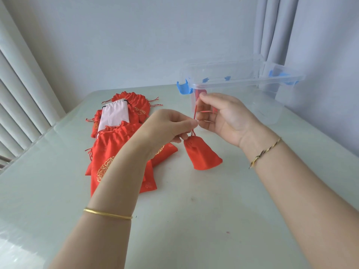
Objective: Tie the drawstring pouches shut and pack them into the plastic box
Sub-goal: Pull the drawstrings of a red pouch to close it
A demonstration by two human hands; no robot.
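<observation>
One pouch [202, 154] mouth-up, bottom tilted right; hands [169, 124] pinch drawstring [194, 113].

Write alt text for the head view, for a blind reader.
A left hand and a right hand pinch the drawstring of a small red pouch over a pale table. More red pouches lie piled at left; a clear plastic box stands behind.

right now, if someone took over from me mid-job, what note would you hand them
Left hand pinches the drawstring just above the small red pouch; right hand pinches its upper end.
Pouch mouth is gathered; knot cannot be told.
Plastic box stands open behind, something red inside.
Left to do: finish this one, then the pile of pouches beside it.
</observation>
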